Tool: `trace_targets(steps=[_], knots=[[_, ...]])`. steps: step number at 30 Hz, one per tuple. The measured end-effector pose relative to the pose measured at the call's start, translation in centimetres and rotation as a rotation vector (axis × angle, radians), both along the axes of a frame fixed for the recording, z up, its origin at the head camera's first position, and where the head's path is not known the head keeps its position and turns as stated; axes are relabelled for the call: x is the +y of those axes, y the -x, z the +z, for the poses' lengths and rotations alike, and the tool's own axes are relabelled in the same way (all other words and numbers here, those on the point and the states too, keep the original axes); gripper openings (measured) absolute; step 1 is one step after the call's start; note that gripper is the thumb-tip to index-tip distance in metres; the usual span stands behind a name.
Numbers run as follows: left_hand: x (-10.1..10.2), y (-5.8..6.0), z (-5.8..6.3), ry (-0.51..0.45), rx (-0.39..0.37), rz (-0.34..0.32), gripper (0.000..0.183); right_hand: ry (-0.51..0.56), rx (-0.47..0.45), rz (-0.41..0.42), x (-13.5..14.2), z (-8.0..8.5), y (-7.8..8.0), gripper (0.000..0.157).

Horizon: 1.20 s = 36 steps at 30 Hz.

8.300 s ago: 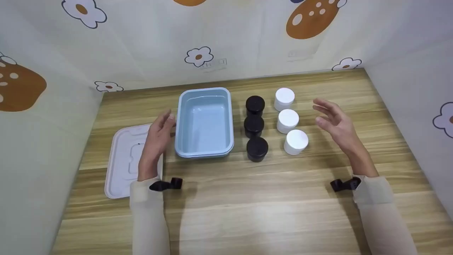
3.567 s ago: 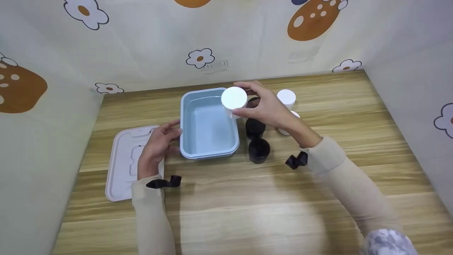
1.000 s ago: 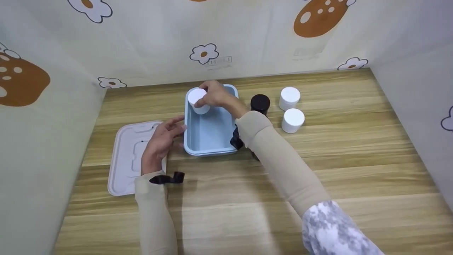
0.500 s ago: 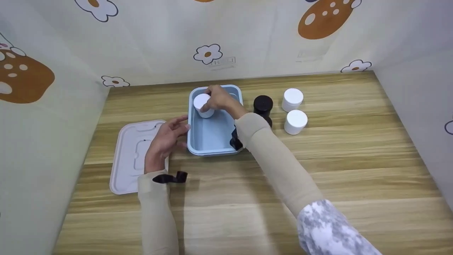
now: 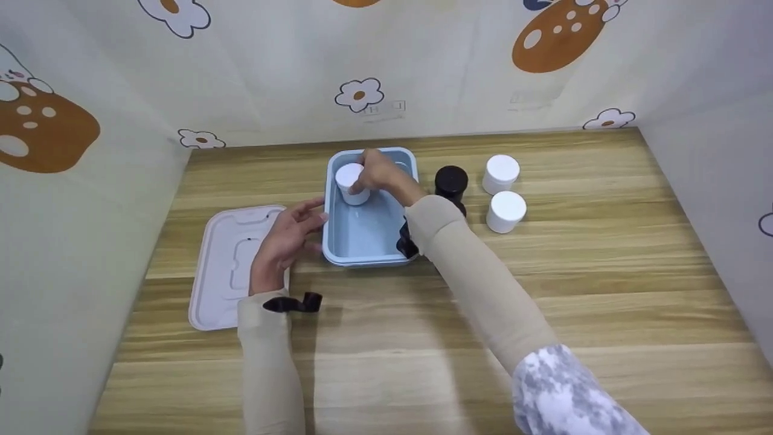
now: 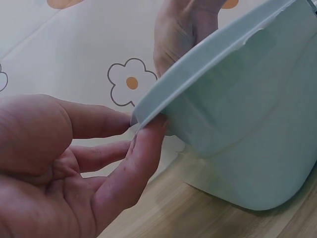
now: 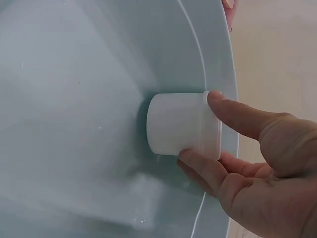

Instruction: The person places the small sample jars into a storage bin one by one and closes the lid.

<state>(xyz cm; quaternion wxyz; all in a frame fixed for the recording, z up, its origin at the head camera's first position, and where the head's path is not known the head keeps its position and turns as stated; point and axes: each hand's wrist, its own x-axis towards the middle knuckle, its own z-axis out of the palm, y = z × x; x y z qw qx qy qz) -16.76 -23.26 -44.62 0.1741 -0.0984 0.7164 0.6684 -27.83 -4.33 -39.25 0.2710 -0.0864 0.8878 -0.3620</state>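
Note:
A light blue plastic tub [image 5: 368,238] stands on the table, with a rim that looks doubled. My right hand [image 5: 381,172] reaches inside and grips a white lidded jar [image 5: 350,176] near the far left corner. In the right wrist view, thumb and fingers pinch the lid end of the jar [image 7: 178,124], and its base is at the tub's floor. My left hand [image 5: 288,237] holds the tub's left rim; the left wrist view shows its fingertips [image 6: 157,124] at and under the rim edge.
Two white jars [image 5: 506,211] stand right of the tub. Nearer to it are black jars [image 5: 451,180], partly hidden behind my right sleeve. A pale lid [image 5: 226,272] lies to the left, partly under my left hand. A patterned curtain [image 5: 435,78] backs the table.
My right hand has picked the nearest white jar off the table, carried it left and lowered it into the tub. My left hand has moved onto the tub's rim.

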Motion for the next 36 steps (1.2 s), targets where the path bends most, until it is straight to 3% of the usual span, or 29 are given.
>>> trace_targets(steps=[17, 23, 27, 36], knots=[[0.0, -0.1, -0.2, 0.013, 0.025, 0.010, 0.051, -0.086, 0.025, 0.045, 0.0, -0.4, 0.1, 0.045], [0.1, 0.0, -0.1, 0.009, -0.001, 0.013, 0.051, -0.127, -0.015, 0.041, 0.1, -0.3, 0.1, 0.056], [0.1, 0.0, -0.2, 0.002, -0.007, 0.005, 0.051, -0.149, -0.012, 0.078, 0.3, 0.0, 0.0, 0.055], [-0.2, 0.1, -0.2, 0.004, 0.004, -0.007, 0.050, -0.082, -0.035, 0.024, 1.3, 2.8, -1.1, 0.075]])
